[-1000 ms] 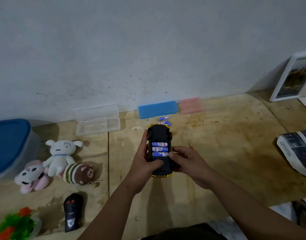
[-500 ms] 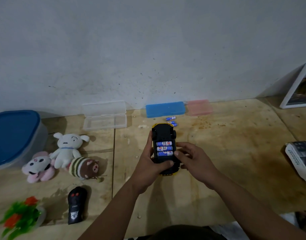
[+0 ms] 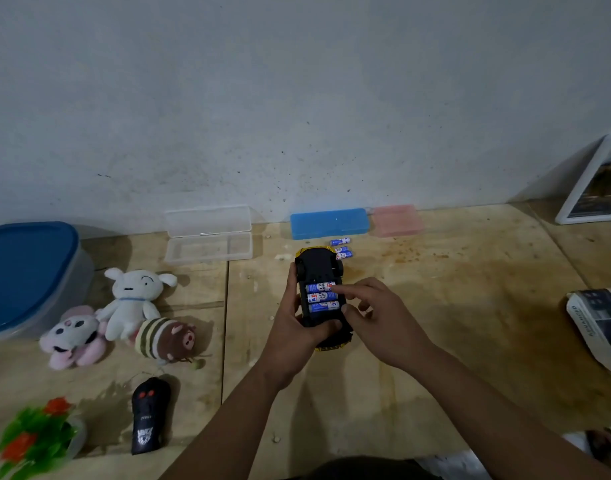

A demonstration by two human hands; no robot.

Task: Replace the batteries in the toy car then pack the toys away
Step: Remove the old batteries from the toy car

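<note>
- Toy car (image 3: 319, 271) upside down, held above the wooden tabletop (image 3: 435, 341), centre of view.
- Left hand (image 3: 293, 327): grip wrapped round the car's left side, thumb across its near end.
- Right hand (image 3: 376, 317): grip holds nothing; index finger extended, pressing the top of three batteries (image 3: 320, 296) seated in the open compartment.
- Loose batteries (image 3: 342, 249) lie just beyond the car, near a blue case (image 3: 330, 223).
</note>
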